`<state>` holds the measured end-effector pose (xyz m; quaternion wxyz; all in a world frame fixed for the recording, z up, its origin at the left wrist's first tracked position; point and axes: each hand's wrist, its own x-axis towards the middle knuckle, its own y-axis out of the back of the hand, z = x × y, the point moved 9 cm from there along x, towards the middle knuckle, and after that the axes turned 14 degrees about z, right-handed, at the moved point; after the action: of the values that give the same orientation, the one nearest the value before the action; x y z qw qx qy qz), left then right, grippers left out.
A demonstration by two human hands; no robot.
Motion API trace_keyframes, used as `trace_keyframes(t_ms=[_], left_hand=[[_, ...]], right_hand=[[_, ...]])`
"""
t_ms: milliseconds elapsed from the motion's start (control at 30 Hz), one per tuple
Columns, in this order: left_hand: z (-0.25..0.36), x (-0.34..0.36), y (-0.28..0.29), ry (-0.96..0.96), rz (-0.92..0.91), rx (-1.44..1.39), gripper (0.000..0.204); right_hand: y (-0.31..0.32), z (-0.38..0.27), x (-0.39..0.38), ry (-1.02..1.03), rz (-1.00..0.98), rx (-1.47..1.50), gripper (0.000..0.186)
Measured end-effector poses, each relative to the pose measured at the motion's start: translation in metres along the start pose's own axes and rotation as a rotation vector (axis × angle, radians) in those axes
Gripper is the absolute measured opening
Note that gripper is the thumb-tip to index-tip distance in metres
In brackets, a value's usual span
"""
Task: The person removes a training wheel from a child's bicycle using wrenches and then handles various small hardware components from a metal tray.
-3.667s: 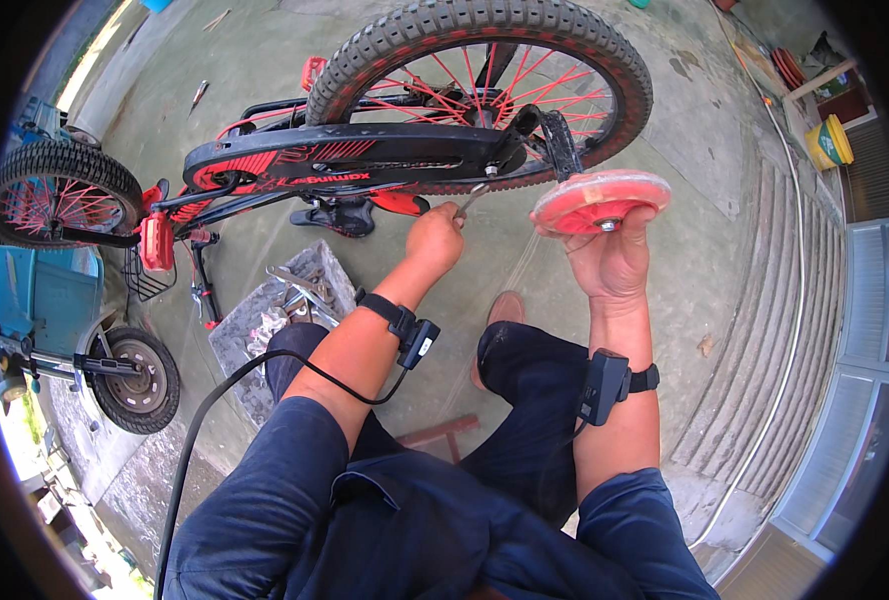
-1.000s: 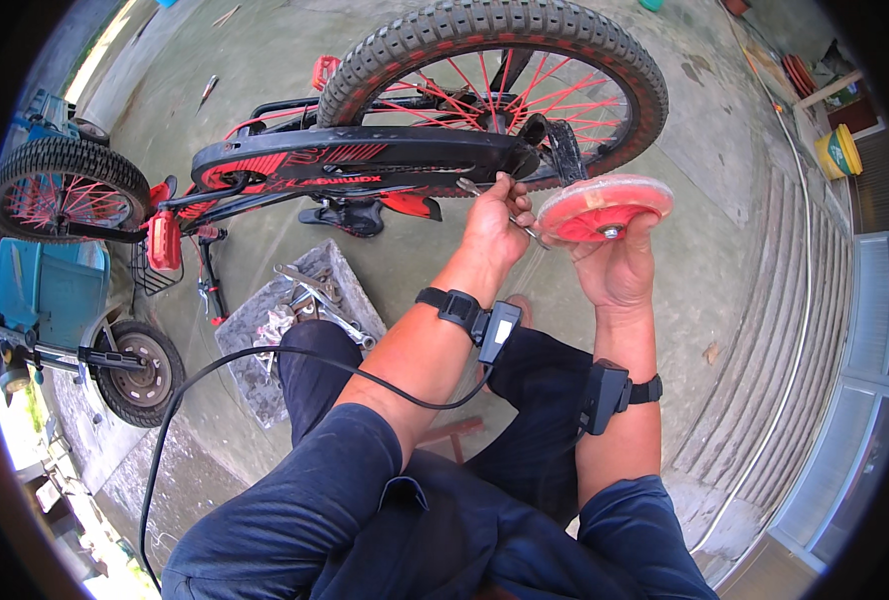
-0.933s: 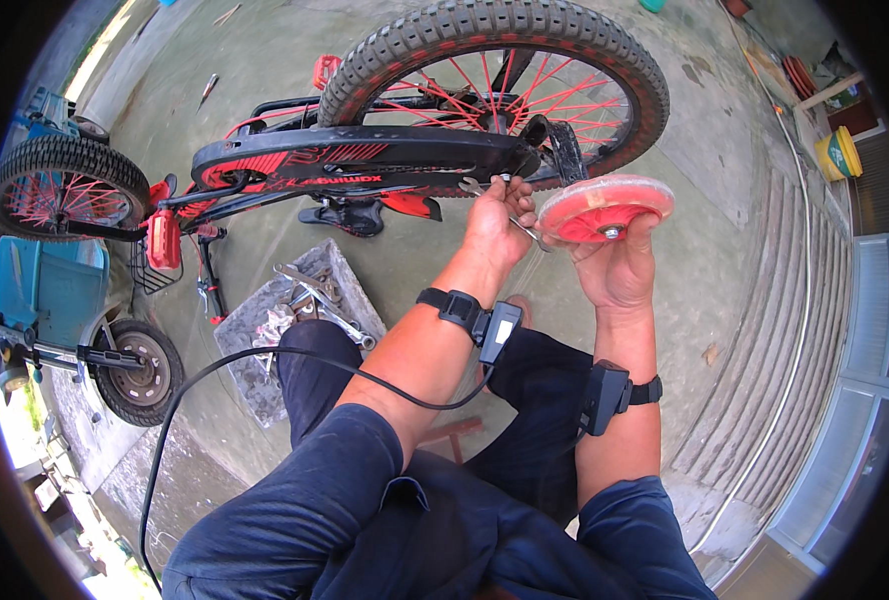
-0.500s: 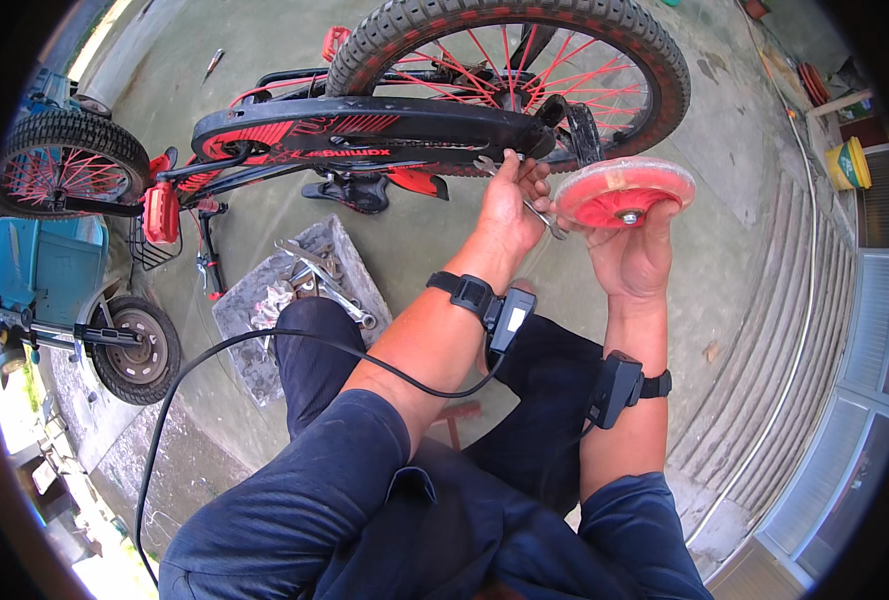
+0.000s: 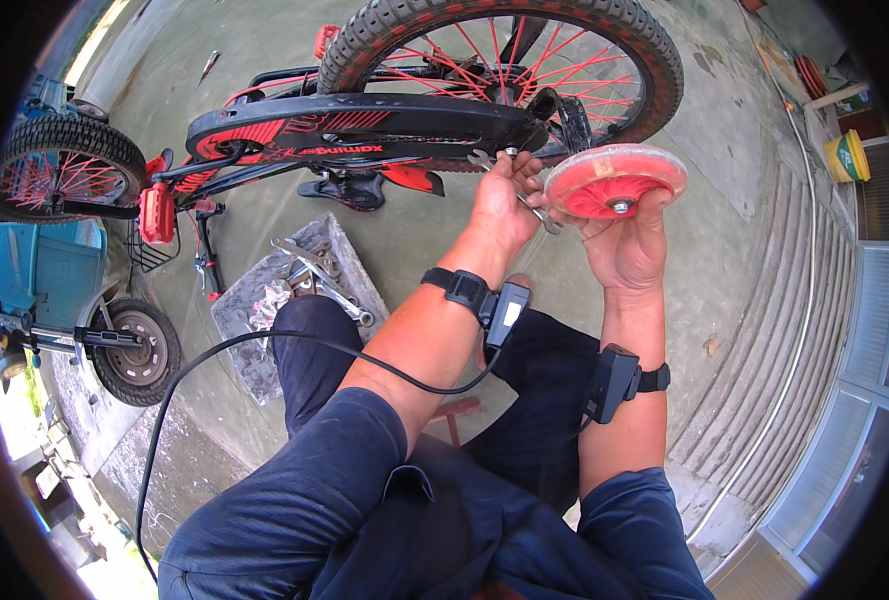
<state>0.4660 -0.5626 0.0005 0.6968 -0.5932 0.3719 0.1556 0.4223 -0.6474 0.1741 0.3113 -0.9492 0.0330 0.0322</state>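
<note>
A small red training wheel (image 5: 590, 197) with a pale worn rim is held at its underside by my right hand (image 5: 633, 255), thumb at its right side. A black bracket (image 5: 574, 125) joins it near the rear axle of a bicycle lying on its side. My left hand (image 5: 503, 208) is closed round a silver wrench (image 5: 545, 218), whose ends stick out on both sides of it. Its fingertips are at a small metal nut (image 5: 512, 152) by the rear end of the black and red chain guard (image 5: 365, 133). Beyond stands the spoked rear wheel (image 5: 665, 75).
A grey tray (image 5: 245, 345) of wrenches and rags lies beside my left knee. The bicycle's saddle (image 5: 350, 190) rests near the floor. A screwdriver (image 5: 209, 66) lies far left. A blue scooter (image 5: 50, 265) stands at left, a yellow bucket (image 5: 847, 160) at right. A cable crosses my left arm.
The training wheel has risen slightly and shifted left with my right hand, its hub turning a little. My left hand stays by the nut with the wrench in it.
</note>
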Motion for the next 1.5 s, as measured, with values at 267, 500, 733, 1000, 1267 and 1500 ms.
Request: trace_keyframes(t_ms=[267,500,733,1000,1267,1500], left_hand=[[0.003,-0.002,0.001,-0.006,0.018,0.024,0.034],[0.004,0.003,0.001,-0.012,-0.006,0.029,0.032],[0.008,0.002,0.000,-0.021,-0.025,0.051,0.028],[0.002,-0.001,-0.001,0.045,-0.019,0.024,0.028],[0.002,0.000,0.001,0.028,-0.005,0.038,0.032],[0.004,0.002,0.003,0.016,-0.029,0.016,0.031]], right_hand=[[-0.008,-0.004,-0.002,0.006,-0.023,-0.006,0.081],[-0.004,0.001,0.001,0.010,0.006,-0.041,0.084],[-0.002,0.006,0.002,0.006,0.002,-0.068,0.091],[-0.006,0.003,-0.001,0.000,-0.012,-0.031,0.085],[-0.011,0.000,-0.002,-0.007,-0.039,-0.013,0.082],[-0.010,0.000,-0.001,-0.015,-0.057,-0.007,0.081]])
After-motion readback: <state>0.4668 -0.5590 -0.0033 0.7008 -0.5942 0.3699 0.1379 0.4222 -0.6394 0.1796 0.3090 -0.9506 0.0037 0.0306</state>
